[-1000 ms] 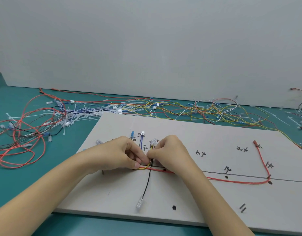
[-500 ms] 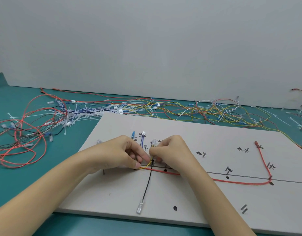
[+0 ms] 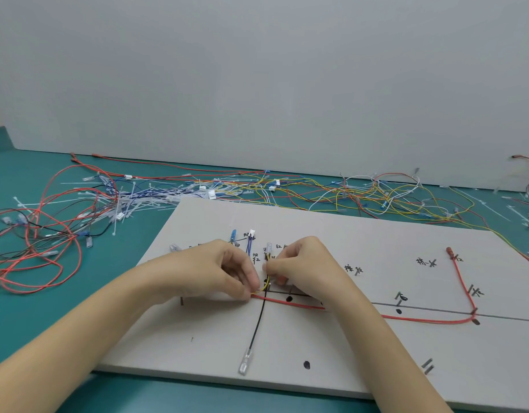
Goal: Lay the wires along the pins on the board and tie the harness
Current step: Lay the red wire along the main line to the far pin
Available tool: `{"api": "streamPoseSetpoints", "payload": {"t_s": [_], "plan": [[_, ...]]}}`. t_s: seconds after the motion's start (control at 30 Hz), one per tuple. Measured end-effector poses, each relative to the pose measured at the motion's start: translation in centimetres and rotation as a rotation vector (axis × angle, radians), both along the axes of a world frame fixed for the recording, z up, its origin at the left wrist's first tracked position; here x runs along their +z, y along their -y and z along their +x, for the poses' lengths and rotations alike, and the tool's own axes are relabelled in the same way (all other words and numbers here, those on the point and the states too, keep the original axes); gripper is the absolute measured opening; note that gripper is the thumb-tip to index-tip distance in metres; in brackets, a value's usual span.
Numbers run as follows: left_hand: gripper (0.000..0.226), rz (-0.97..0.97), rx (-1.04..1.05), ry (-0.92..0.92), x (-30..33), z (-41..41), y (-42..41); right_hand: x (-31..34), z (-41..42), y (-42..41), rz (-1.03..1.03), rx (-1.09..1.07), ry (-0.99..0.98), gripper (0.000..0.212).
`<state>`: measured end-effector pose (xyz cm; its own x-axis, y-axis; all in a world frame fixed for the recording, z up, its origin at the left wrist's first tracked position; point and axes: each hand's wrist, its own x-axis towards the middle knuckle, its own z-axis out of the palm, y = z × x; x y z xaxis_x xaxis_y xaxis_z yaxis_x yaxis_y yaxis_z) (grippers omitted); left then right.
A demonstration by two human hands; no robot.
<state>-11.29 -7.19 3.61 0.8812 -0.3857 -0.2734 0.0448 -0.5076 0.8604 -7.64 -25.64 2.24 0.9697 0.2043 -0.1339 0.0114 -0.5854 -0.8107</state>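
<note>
Two bare forearms reach in from the near edge over a pale board point(image 3: 376, 239) lying on a teal bench point(image 3: 27, 317). Nearest the camera, a black wire point(image 3: 256, 327) ends in a clear terminal point(image 3: 245, 364) just short of the board's front edge and runs up to the spot where both hands meet. The left hand point(image 3: 215, 272) has its fingers curled, thumb and fingertips pinching a yellow wire point(image 3: 266, 286) at the crossing of the drawn lines. The right hand point(image 3: 302, 266) is curled likewise, pinching the same small bundle from the other side, the two thumbs almost touching. A red wire point(image 3: 430, 320) leaves the hands, follows the drawn line to the right, bends round a pin point(image 3: 474, 311) and climbs to a red terminal point(image 3: 449, 251) beside handwritten marks. Just beyond the hands, a blue connector point(image 3: 233, 235) and a white connector point(image 3: 251, 233) stand at the ends of short wires. Farther back, loose wires point(image 3: 361, 195) in red, yellow, white and blue sprawl along the bench with a heap of white cable ties point(image 3: 120, 204) at left, against a grey wall point(image 3: 257, 84).
</note>
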Motion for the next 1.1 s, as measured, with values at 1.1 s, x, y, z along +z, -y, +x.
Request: {"api": "streamPoseSetpoints", "payload": {"t_s": [1.1], "plan": [[0.019, 0.181, 0.059, 0.255, 0.5, -0.1, -0.9, -0.7, -0.5, 0.2, -0.038, -0.011, 0.265, 0.030]]}}
